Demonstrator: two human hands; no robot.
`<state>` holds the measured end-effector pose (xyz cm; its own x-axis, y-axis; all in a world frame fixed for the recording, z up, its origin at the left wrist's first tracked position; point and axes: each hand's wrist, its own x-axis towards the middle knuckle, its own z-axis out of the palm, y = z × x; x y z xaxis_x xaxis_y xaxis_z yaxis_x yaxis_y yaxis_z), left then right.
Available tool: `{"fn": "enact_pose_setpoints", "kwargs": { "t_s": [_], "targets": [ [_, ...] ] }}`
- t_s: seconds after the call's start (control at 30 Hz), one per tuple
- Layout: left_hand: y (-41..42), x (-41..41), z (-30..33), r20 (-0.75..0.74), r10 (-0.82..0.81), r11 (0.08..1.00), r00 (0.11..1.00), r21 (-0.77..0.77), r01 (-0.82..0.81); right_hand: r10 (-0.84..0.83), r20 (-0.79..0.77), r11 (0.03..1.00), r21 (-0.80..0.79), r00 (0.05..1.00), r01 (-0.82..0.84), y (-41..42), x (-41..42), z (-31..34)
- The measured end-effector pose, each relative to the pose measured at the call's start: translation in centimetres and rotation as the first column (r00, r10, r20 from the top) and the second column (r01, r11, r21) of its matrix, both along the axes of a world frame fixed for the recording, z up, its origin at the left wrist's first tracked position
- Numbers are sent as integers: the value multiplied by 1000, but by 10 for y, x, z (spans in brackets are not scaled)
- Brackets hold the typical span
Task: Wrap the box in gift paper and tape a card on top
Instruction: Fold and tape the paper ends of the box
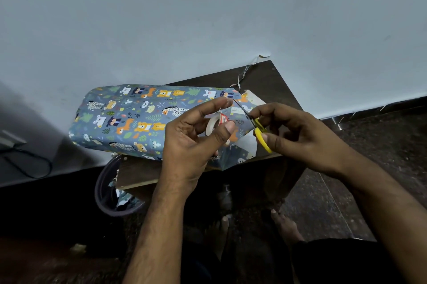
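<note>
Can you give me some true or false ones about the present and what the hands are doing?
1. The left hand holds a roll of tape. True.
2. The right hand holds a red marker. False: it holds scissors with yellow handles.
3. The box is wrapped in paper with animals on a blue-grey ground. True.
4. The box lies on the floor. False: it rests on a dark wooden table.
5. A round bin with paper scraps sits below the table, on the left. True.
6. Both hands are flat on the box. False: both are raised above it, holding tools.
</note>
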<state>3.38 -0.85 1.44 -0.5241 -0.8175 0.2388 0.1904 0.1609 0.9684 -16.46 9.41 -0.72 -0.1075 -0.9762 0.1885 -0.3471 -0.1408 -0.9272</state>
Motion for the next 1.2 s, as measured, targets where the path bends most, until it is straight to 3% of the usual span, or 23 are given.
{"fn": "enact_pose_setpoints", "kwargs": {
  "t_s": [0.63,1.2],
  "targets": [
    [-4,5,-6,14,-84,996,996,-12,84,88,-15,989,119,996,-86,1,-5,-1],
    [-5,7,-8,5,-94,996,996,-4,94,88,-58,993,80,994,-83,2,-6,-5]
  ]
}}
